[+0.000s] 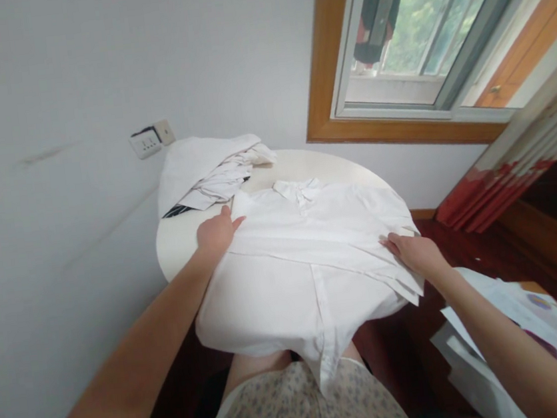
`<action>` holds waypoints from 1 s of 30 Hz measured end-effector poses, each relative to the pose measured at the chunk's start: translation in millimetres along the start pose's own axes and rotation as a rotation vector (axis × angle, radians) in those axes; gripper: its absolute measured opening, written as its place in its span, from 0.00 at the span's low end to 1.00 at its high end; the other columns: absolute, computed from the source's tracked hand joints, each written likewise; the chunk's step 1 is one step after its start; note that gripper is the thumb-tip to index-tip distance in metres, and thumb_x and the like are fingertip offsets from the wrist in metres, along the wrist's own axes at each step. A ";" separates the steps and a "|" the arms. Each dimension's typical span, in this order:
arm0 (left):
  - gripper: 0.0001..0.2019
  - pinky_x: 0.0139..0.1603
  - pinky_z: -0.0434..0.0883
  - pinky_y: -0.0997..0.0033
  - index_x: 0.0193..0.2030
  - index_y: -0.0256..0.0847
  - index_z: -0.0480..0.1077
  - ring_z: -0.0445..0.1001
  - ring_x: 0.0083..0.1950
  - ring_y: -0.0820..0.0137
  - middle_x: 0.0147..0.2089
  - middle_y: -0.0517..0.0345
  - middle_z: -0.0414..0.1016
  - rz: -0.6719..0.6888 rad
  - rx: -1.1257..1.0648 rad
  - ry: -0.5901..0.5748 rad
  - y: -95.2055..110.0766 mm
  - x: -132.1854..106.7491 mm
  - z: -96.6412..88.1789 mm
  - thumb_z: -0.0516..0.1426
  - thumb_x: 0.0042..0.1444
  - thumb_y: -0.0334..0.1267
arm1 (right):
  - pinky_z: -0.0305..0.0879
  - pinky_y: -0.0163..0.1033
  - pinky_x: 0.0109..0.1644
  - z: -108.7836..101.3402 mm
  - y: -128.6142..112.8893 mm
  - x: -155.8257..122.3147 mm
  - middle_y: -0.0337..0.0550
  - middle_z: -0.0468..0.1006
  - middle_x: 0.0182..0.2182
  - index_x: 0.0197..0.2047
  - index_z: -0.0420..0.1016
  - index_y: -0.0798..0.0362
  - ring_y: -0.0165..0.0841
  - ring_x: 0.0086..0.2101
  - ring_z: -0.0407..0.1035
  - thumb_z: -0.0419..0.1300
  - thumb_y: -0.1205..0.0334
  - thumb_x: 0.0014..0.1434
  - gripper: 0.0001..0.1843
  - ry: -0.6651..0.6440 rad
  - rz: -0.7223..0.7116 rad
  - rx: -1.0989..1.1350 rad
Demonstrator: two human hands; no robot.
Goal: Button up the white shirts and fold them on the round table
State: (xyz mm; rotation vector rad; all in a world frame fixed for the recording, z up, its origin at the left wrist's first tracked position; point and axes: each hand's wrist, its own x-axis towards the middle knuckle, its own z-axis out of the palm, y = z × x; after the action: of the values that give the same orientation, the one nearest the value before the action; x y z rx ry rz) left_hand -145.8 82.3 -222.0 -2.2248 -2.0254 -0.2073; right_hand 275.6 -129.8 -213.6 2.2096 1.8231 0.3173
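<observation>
A white collared shirt [277,289] is spread over a round white table, its collar toward the wall and its lower part hanging over the near edge. My left hand [217,233] is at the shirt's left edge, with thumb and forefinger closed on the cloth there. On the other side, my right hand [417,253] pinches the fabric near a sleeve, fingertips together. A fold runs across the shirt between both hands. Some of the fingers are hidden from view.
The round white table [175,247] stands against the wall. White folded clothes [208,167] are piled at its back left, below a wall socket [146,143]. Papers and plastic [500,304] lie on a lower surface at right. A window [415,39] and curtain [518,148] are beyond.
</observation>
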 end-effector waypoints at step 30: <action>0.28 0.70 0.50 0.63 0.64 0.41 0.64 0.53 0.71 0.63 0.69 0.51 0.57 0.427 -0.182 0.077 -0.1 44.7 50.0 0.45 0.63 0.54 | 0.40 0.58 0.68 -40.0 -137.4 -1.8 0.48 0.54 0.67 0.66 0.60 0.46 0.42 0.67 0.44 0.51 0.54 0.66 0.26 0.385 -0.591 0.425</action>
State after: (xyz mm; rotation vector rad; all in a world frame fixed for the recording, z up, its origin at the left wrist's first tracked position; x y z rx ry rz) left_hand -140.9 135.2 -262.8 -2.6464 -1.4987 -0.4361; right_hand 135.0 -104.5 -221.7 1.7875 2.8706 0.2583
